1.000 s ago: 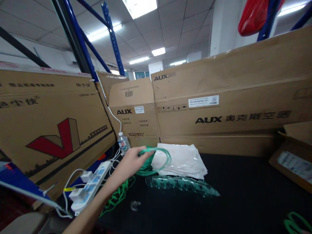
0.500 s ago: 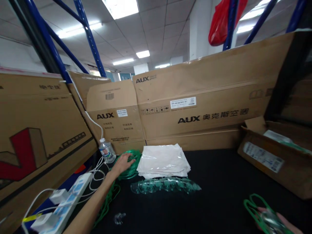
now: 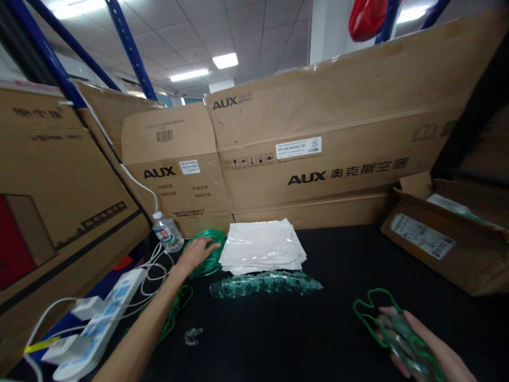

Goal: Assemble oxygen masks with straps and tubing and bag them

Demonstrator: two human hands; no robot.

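Observation:
My left hand [image 3: 199, 252] reaches to the back left of the black table and lies over a coil of thin green tubing [image 3: 217, 267], its fingers curled onto the strands. In my right hand [image 3: 427, 339], at the lower right, is a bundle of green cord with shiny clear pieces [image 3: 397, 339]; loops of the cord stick out past the fingers. A row of clear greenish plastic cups [image 3: 266, 285], apparently suction cups in a clear sleeve, lies in front of a stack of white plastic bags [image 3: 262, 246]. More loose green cord [image 3: 173, 315] lies beside my left forearm.
A few small clear pieces [image 3: 193, 336] lie on the black tabletop [image 3: 278, 339]. At left are a white power strip [image 3: 107, 323] with plugs and cables, and a plastic bottle [image 3: 169, 233]. An open cardboard box [image 3: 433, 239] stands at right. Cardboard panels [image 3: 338, 138] wall the back.
My right hand has come further into view, moving left and up with the bundle of green cord. My left hand stays at the coil. The view has tilted down slightly.

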